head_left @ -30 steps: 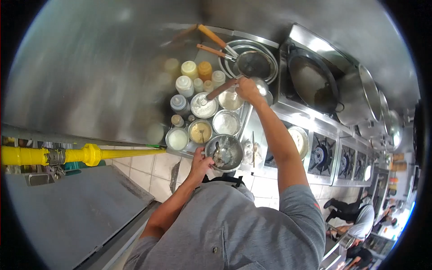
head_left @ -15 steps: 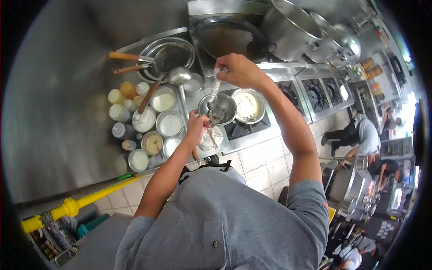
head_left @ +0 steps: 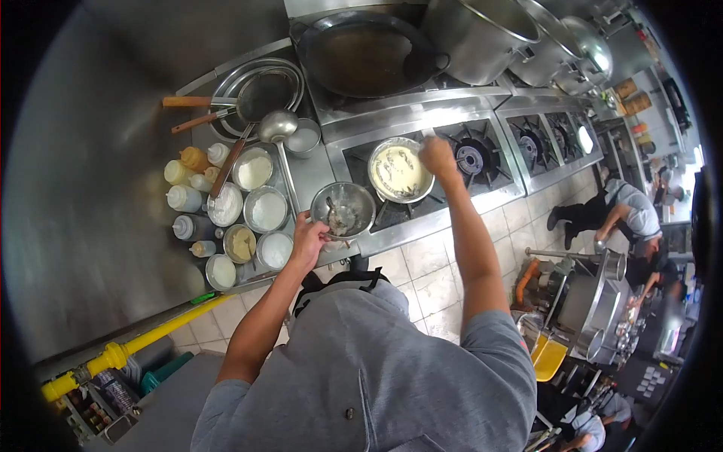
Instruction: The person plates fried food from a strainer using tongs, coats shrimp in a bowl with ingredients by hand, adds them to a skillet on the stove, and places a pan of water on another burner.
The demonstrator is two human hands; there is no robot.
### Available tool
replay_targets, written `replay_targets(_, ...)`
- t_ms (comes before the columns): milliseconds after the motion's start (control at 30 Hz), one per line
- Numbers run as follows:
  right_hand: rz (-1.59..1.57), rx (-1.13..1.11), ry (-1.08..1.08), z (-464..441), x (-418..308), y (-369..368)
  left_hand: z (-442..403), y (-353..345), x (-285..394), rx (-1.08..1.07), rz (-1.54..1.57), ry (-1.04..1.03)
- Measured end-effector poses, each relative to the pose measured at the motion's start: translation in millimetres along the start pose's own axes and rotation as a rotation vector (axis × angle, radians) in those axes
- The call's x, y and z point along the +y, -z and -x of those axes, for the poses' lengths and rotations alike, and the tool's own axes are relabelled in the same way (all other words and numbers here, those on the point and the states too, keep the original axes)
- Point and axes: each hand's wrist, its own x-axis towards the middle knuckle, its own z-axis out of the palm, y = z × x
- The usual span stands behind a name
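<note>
My left hand (head_left: 307,242) grips the near left rim of a metal mixing bowl (head_left: 362,197), which is slightly tilted. Inside lies a wet, greyish-white clump (head_left: 339,218) with dark parts; I cannot tell what it is. My right hand (head_left: 439,160) is at the right rim of a second metal bowl (head_left: 373,179), which stands over a stove burner. That bowl holds pale cream batter (head_left: 398,167) with dark strips in it. The fingers of my right hand are curled and a little blurred, so what they hold is hidden.
To the left stand bowls of white powder (head_left: 267,209), several squeeze bottles (head_left: 183,198), a ladle (head_left: 279,126) and strainers (head_left: 267,94). Behind are a wok (head_left: 361,56) and large pots (head_left: 474,41). Burners (head_left: 471,158) run right. Another person (head_left: 633,207) bends at far right.
My right hand has moved from above the mixing bowl, where a white-coated strip hung from it, right and down to the batter bowl. My left hand and mixing bowl have moved slightly left and nearer.
</note>
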Motion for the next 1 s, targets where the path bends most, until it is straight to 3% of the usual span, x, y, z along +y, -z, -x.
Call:
replay_targets(67, 0.025, 0.042, 0.039, 12.8, 38.3, -64.3, 8.8, 7.2, 1.2, 0.045, -0.029, 0.005)
replay_targets(133, 0.103, -0.088, -0.019, 25.1, 57.5, -98.9, 18.0, 10.1, 4.6, 0.057, -0.049, 0.008)
replay_targets(267, 0.297, -0.166, 0.038, 45.6, 42.8, -99.2, 24.9, 20.2, 2.2, 0.082, -0.050, 0.007)
replay_targets(333, 0.492, -0.377, -0.045, 42.4, 32.3, -94.3, 27.2, 14.0, 6.5, 0.107, -0.044, 0.001)
replay_targets(367, 0.558, -0.338, -0.027, 45.8, 35.4, -98.5, 26.8, 8.4, 12.1, 0.101, -0.055, 0.006)
replay_targets(500, 0.439, -0.349, -0.100, 42.9, 11.5, -75.4, 23.4, 6.1, 14.2, 0.056, -0.044, -0.069)
replay_targets(600, 0.325, -0.160, -0.092, 46.9, -11.3, -50.6, 23.1, 1.6, 18.4, 0.087, -0.171, -0.161)
replay_targets(667, -0.229, 0.151, 0.189, 62.9, -52.6, -22.1, 25.3, -0.9, 21.3, 0.083, -0.201, -0.223)
replay_targets(733, -0.417, 0.123, 0.207, 86.3, -111.9, -2.3, 30.9, -2.2, 28.6, 0.122, -0.419, -0.272)
replay_targets(800, -0.435, -0.255, 0.179, 105.2, -152.4, -11.2, 28.0, 2.9, 25.2, 0.114, -0.451, -0.304)
replay_targets(867, -0.114, -0.516, 0.227, 122.3, -195.6, -20.0, 30.4, 5.2, 23.1, 0.128, -0.585, -0.375)
replay_targets(933, -0.051, -0.429, 0.245, 139.5, -212.7, -62.9, 30.5, 12.4, 21.3, 0.149, -0.675, -0.452)
replay_targets(1000, -0.148, -0.419, 0.285, 142.9, -215.3, -83.3, 37.1, 18.7, 24.4, 0.184, -0.574, -0.324)
